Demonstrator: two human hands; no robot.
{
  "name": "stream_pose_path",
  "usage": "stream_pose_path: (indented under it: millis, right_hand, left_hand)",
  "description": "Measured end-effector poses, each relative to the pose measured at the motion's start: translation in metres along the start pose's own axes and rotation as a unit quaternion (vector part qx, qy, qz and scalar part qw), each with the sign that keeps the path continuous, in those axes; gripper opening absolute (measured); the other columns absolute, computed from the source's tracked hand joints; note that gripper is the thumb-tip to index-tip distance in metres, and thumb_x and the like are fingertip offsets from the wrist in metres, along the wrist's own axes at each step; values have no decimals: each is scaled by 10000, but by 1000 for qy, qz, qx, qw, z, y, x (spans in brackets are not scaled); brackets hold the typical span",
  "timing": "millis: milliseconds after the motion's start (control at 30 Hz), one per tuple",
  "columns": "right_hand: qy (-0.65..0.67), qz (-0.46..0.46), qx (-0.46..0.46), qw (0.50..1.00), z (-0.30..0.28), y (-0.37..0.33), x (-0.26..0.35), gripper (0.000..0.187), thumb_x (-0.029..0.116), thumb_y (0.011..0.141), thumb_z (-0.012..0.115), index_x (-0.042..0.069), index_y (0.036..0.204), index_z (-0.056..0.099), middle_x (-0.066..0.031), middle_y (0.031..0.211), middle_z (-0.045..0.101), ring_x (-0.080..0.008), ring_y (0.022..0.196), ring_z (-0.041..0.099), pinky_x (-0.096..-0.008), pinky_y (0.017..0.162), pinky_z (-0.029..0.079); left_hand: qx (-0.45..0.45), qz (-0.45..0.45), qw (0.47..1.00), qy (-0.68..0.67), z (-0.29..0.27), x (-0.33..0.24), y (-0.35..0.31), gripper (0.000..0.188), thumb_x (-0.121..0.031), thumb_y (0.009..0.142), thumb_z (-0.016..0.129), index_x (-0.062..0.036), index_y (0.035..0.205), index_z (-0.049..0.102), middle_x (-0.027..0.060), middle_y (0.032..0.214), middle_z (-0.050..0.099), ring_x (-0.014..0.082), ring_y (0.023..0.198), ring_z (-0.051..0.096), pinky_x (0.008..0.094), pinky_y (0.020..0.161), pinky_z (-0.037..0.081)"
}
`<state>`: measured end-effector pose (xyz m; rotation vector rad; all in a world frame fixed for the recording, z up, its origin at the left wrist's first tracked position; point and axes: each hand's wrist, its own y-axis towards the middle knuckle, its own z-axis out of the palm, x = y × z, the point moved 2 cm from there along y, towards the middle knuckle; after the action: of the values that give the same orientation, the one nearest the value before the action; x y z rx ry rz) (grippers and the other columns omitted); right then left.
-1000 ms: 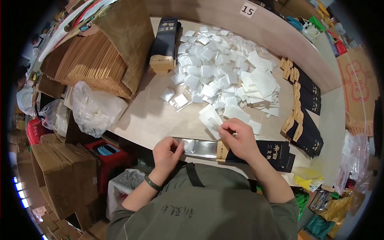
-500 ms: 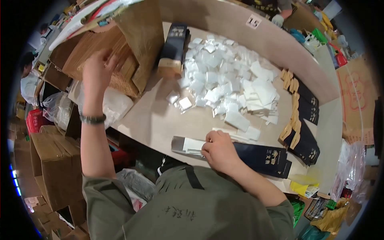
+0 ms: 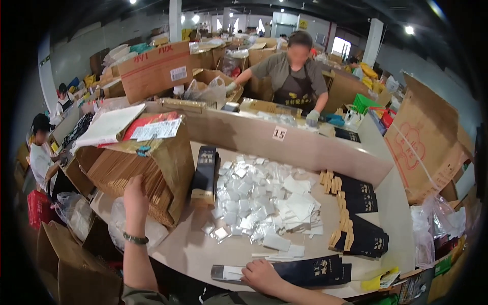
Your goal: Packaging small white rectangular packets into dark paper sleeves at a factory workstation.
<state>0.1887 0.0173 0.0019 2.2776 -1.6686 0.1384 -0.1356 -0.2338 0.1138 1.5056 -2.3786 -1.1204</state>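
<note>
A person's left hand (image 3: 135, 197) reaches up to a stack of brown cardboard pieces (image 3: 114, 168) in an open carton (image 3: 177, 168), fingers bent at the stack's near edge; whether it grips one cannot be told. The right hand (image 3: 262, 275) lies palm down at the near edge of the tabletop (image 3: 185, 250), fingers loosely curled over white slips (image 3: 234, 273) and a narrow silvery package (image 3: 218, 273); how firmly it holds them is hidden. Dark packets (image 3: 310, 269) extend to its right, with a yellow packet (image 3: 380, 280) beyond. A broad heap of small clear packets (image 3: 246, 206) fills the middle, white sheets (image 3: 301, 206) on its right side. Dark, tan-ended sleeves (image 3: 367, 239) lie in overlapping rows at right, and a dark stack (image 3: 205, 170) sits beside the carton. Across a low partition (image 3: 315, 146), a co-worker in a dark apron (image 3: 294, 92) works with gloved hands.
</note>
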Motion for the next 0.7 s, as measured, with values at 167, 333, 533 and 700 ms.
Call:
stream_pose_path:
  millis: [167,333,533,700]
  right_hand:
    - [95,-56,-111,988,-27,-13,-21,161,182,745,713,85,799,596,-84,777,572,-308,742,598,-432,652,482]
    - [89,58,-19,994,-55,-31,-27,377,224,710,813,-3,940,619,-229,1313,550,-399,1215,523,-498,1050,407]
    - [77,63,11,995,-41,-36,-26,410,224,713,812,-7,982,607,-241,1341,520,-411,1240,495,-504,1065,395]
    - [96,55,-16,994,-31,-25,-12,432,245,684,829,-2,970,619,-207,1308,551,-383,1202,518,-456,1002,435]
  left_hand:
    - [-26,-266,830,-490,5,35,-152,215,-117,1016,557,-14,1190,630,-21,969,643,65,872,570,239,724,457]
    - [444,-136,772,-434,-3,-41,-202,132,-15,914,641,25,1031,687,16,938,660,89,862,575,223,768,458]
    - [474,-207,795,-316,16,-50,-206,54,-16,874,694,12,920,685,52,846,683,115,807,640,261,719,518]
    - [414,16,814,-407,38,-160,-227,144,7,799,744,-14,939,720,82,1019,622,194,927,633,294,780,520]
